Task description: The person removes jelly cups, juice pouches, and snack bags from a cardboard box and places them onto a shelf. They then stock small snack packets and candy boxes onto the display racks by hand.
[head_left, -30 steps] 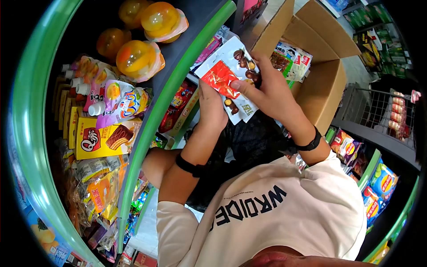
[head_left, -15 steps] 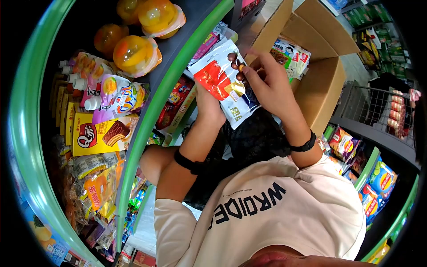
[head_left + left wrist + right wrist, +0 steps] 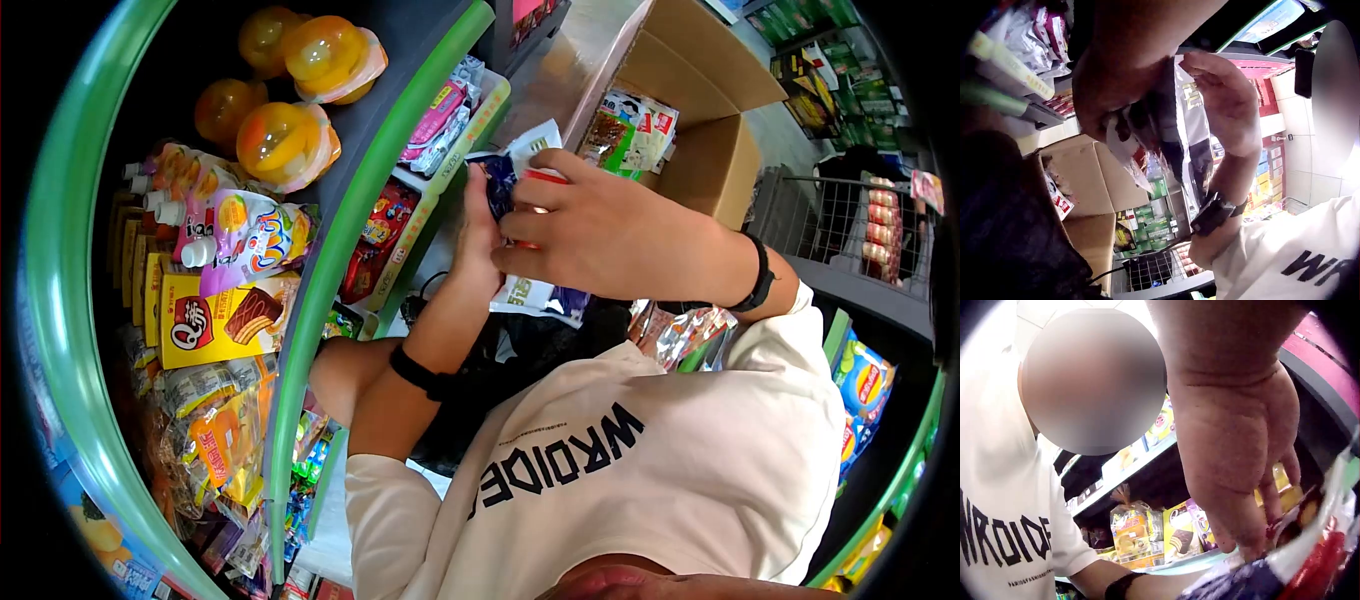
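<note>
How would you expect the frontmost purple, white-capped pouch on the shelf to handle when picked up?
The pouch would probably flex in the hand, since its body bulges and looks like printed film. Its glossy surface may feel a little slippery. The chunky white cap looks rigid, so it is likely the stiffest part.

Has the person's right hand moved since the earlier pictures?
Yes: against the cardboard box, the right hand has shifted down and left in the head view, across the snack packet.

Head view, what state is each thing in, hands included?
Cardboard box: open, packets inside.
Snack packet: held in both hands, seal hidden.
Front spouted pouch: capped.
Left hand: gripping the packet.
Right hand: fingers curved over the packet.
</note>
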The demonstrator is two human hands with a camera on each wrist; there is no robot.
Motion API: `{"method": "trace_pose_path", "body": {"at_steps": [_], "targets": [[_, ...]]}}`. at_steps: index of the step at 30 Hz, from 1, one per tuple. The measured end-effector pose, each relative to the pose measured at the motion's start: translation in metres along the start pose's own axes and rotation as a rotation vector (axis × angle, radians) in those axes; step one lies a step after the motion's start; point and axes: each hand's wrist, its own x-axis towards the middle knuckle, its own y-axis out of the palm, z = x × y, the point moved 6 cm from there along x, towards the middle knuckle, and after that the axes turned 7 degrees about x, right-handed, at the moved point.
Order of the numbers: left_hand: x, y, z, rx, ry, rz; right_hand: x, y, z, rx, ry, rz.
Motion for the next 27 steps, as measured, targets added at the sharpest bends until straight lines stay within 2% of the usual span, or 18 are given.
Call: {"method": "trace_pose_path", "body": {"at_steps": [2, 4, 5, 8, 10, 11, 12, 13, 14, 15, 17, 18, 20, 21, 22, 24, 26, 27], "targets": [[0.002, 0.0, 0.002, 0.003, -0.008, -0.01, -0.006, -0.002, 0.001, -0.056, 0.037, 0.006], [0.007, 0.003, -0.002, -0.085, 0.013, 0.055, -0.01, -0.001, -0.004, -0.121, 0.123, 0.116], [0.005, 0.003, -0.002, -0.14, -0.064, 0.093, -0.013, -0.003, -0.006, -0.121, 0.114, 0.117], [-0.005, 0.003, -0.005, -0.189, -0.103, 0.052, -0.021, -0.011, -0.019, 0.058, 0.072, 0.0], [0.002, -0.007, -0.004, -0.255, -0.019, 0.029, -0.032, -0.016, -0.048, 0.519, 0.335, -0.266], [-0.002, -0.004, -0.01, -0.196, 0.011, -0.079, -0.041, -0.01, -0.061, 0.627, 0.506, -0.389], [-0.007, -0.001, -0.016, -0.138, 0.039, -0.186, -0.05, 0.012, -0.066, 1.059, 0.853, -0.502], [-0.005, -0.003, -0.014, -0.188, 0.058, -0.104, -0.047, 0.018, -0.065, 0.982, 0.727, -0.636], [0.001, -0.016, -0.006, -0.21, 0.043, -0.193, -0.045, 0.022, -0.063, 0.901, 0.599, -0.766], [-0.003, -0.01, -0.014, -0.171, 0.077, -0.2, -0.041, 0.023, -0.06, 0.714, 0.584, -0.773], [-0.005, -0.002, -0.024, -0.156, 0.151, -0.143, -0.035, 0.048, -0.065, 0.794, 0.61, -0.828], [-0.009, -0.003, -0.022, -0.169, 0.033, -0.22, -0.032, 0.055, -0.067, 0.83, 0.612, -0.857], [-0.007, 0.01, -0.031, -0.194, 0.109, -0.297, -0.027, 0.062, -0.071, 0.878, 0.604, -0.852], [-0.01, 0.016, -0.033, -0.181, 0.144, -0.418, -0.025, 0.055, -0.07, 0.763, 0.647, -0.823], [-0.013, -0.005, -0.026, -0.008, 0.017, -0.31, -0.025, 0.049, -0.069, 0.648, 0.69, -0.793], [-0.018, -0.003, -0.027, 0.046, -0.038, -0.354, -0.028, 0.042, -0.069, 0.522, 0.708, -0.729], [-0.023, 0.006, -0.034, 0.063, 0.051, -0.332, -0.025, 0.05, -0.069, 0.862, 0.71, -0.67], [-0.022, 0.005, -0.037, 0.055, 0.137, -0.272, -0.024, 0.043, -0.066, 0.751, 0.673, -0.713]]}}
